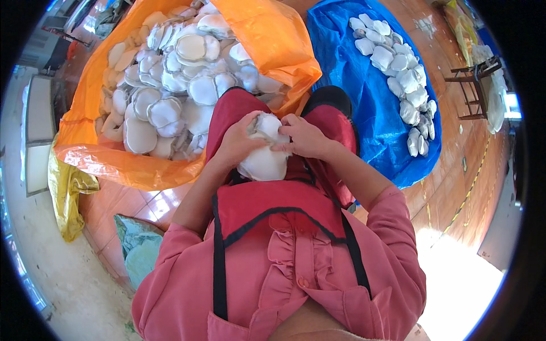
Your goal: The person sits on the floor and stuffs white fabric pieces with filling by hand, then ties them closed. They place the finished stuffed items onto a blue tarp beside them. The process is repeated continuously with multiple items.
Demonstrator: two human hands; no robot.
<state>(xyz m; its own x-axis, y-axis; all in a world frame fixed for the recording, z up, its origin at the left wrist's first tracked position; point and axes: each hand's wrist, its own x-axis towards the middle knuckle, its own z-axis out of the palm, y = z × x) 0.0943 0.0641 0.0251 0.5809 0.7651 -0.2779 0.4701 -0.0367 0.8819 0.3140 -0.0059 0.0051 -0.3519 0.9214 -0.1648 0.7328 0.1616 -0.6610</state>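
Note:
Over my lap I hold a white, soft, rounded padded piece [264, 165] with two lobes, the smaller one on the far side. My left hand [240, 139] grips its left edge, fingers curled along the rim. From the other side, my right hand [304, 137] pinches the piece near the narrowing between the lobes. A large orange sack [278, 40] lies open ahead and to the left, heaped with similar white padded pieces [165, 113]. On the right, a blue sheet or sack [375, 142] carries a row of more white pieces [406, 79].
A red apron [273, 204] with black edging covers my front and legs. At the left are a yellow bag [68, 193] and a pale green bag [139, 250] on the tiled floor. A dark wooden stool [475, 85] stands at the far right.

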